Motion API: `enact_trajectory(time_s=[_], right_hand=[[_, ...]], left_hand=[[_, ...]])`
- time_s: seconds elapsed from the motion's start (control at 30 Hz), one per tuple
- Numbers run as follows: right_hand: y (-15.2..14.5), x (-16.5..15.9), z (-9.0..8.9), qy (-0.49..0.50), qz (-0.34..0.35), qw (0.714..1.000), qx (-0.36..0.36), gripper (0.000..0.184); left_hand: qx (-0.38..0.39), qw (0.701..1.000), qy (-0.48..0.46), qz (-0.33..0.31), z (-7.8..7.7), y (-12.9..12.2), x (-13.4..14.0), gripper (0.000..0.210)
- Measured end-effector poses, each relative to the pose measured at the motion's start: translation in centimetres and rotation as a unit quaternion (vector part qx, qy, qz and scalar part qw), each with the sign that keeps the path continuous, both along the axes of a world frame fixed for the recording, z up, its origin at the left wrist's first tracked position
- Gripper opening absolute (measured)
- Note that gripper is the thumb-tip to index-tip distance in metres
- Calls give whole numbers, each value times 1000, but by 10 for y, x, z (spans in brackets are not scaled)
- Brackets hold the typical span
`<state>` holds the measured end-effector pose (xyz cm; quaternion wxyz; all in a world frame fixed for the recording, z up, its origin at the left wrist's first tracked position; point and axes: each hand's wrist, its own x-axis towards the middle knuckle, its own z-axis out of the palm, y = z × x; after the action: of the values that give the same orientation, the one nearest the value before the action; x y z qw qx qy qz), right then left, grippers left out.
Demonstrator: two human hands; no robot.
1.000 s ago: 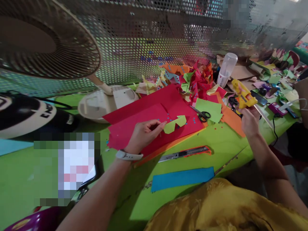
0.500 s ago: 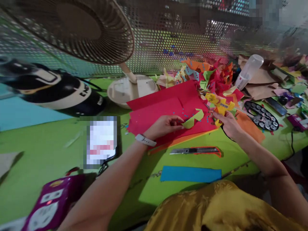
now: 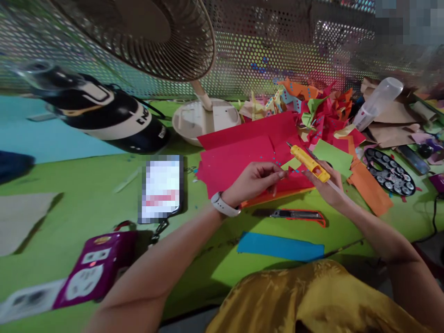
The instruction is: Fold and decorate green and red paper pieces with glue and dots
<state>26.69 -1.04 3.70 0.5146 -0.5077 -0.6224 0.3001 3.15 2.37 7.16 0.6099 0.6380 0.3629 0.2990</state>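
My left hand [image 3: 258, 181], with a white band at the wrist, is closed in a pinch over the red paper [image 3: 236, 159]. At its fingertips shows a small yellow-green paper cutout [image 3: 292, 163], partly hidden by the fingers. My right hand [image 3: 331, 187] is wrapped round a yellow hot glue gun [image 3: 310, 163], its nozzle toward the upper left and a clear glue stick out of its back. Small blue dots are scattered on the red paper. Below the hands lie an orange-edged box cutter [image 3: 298, 215] and a blue paper strip [image 3: 280, 246].
A fan [image 3: 204, 121] and a dark bottle [image 3: 118, 115] stand at the back left. Nearer are a phone [image 3: 161, 189] and a purple box [image 3: 97, 263]. Folded coloured paper pieces [image 3: 322, 104], a clear bottle [image 3: 379, 101] and a black tray of round wells [image 3: 390, 171] lie right.
The glue gun has turned in my right hand, its nozzle now toward the upper left. My left hand has come closer to it, with less of the green cutout showing. The view has shifted slightly.
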Motion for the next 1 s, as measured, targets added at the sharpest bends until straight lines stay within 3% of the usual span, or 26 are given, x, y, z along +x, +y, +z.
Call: enact_trajectory(time_s=[0.1,0.27,0.47,0.7,0.83,1.0], right_hand=[[0,8,-5,-120,23,989,80,29],[3,14,-5,-265,45,947,175,38],[0,9,-4,-322,40,934,149,39],[-1,8,-4,-316,36,929,189,37],[0,10,-6,-274,55,953,118,33],[-1,4,-10,-86,17,996,34,24]], left_hand=[[-52,998,-37,6,6,-10,6,42],[-90,993,-80,18,12,-14,8,39],[-109,991,-69,28,12,-14,9,29],[-118,988,-90,39,6,-13,9,20],[-113,990,-78,38,4,-13,10,20],[-112,990,-65,46,2,-10,12,21]])
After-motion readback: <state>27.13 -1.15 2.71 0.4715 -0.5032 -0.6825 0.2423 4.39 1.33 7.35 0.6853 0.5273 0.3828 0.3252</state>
